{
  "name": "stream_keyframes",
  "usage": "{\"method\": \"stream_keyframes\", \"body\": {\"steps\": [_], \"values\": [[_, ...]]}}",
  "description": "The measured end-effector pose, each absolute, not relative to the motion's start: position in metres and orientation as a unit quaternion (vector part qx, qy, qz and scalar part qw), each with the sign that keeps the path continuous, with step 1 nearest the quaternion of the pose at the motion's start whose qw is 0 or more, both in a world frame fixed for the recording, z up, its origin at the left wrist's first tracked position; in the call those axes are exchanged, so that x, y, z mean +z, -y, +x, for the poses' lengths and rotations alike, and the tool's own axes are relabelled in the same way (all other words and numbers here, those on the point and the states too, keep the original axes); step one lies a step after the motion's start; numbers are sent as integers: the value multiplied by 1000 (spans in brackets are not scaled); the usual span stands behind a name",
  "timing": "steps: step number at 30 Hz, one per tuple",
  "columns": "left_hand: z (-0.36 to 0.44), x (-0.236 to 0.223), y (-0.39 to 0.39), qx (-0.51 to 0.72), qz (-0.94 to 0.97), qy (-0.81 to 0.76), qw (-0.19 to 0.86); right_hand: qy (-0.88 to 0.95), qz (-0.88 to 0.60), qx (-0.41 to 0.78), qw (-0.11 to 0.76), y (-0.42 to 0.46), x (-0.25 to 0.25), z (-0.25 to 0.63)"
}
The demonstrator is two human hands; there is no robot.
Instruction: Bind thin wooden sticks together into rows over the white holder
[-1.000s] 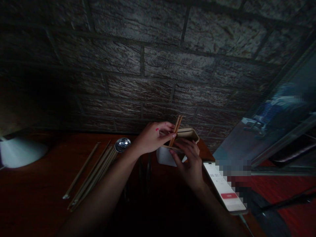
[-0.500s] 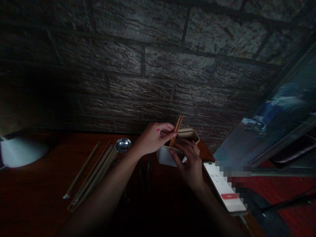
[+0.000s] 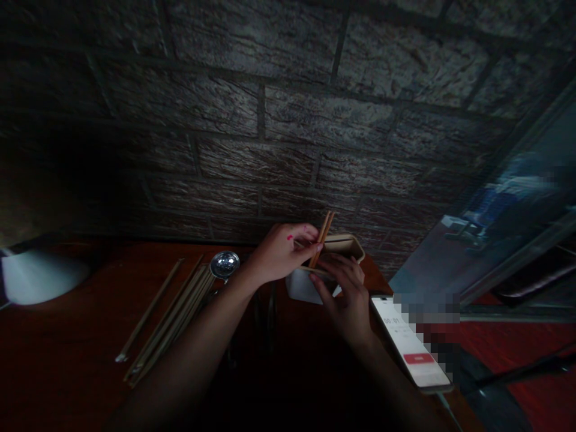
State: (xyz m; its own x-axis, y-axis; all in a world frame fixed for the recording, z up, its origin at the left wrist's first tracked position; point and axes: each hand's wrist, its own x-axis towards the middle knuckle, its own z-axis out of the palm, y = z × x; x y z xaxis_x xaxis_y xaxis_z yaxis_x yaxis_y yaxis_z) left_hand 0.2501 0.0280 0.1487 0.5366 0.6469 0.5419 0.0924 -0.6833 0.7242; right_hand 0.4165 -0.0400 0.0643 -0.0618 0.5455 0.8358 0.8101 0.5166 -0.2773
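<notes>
Under the big brick wall (image 3: 297, 120), at a reddish wooden table (image 3: 58, 354), two hands work over a small open container (image 3: 303, 287).

From where I'm standing, a pale, cone-like object (image 3: 40, 279) sits at the far left; the phone (image 3: 411, 345), screen lit, lies by the right edge, near the container. The left hand (image 3: 285, 249) has the chopsticks (image 3: 324, 229) pinched between thumb and fingers, leaning upright at the container's mouth, while the right hand (image 3: 348, 294) curls over its near rim, though I can't tell if it's gripping. Slim sticks (image 3: 177, 318) lie left of the left forearm, the shiny ladle (image 3: 225, 264) just beside them.
</notes>
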Motion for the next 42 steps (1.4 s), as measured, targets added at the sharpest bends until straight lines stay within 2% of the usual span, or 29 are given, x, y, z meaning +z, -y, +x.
{"method": "stream_keyframes", "body": {"steps": [7,14,25,42], "values": [[250,148,-28,425,815,-223,326,706,-470,-122,516,42,65,415],[252,150,-24,429,790,-233,370,708,-458,-121,524,41,65,414],[257,151,-22,496,759,-246,342,719,-441,-86,530,46,70,411],[263,145,-21,510,747,-261,337,733,-441,-96,508,45,73,410]]}}
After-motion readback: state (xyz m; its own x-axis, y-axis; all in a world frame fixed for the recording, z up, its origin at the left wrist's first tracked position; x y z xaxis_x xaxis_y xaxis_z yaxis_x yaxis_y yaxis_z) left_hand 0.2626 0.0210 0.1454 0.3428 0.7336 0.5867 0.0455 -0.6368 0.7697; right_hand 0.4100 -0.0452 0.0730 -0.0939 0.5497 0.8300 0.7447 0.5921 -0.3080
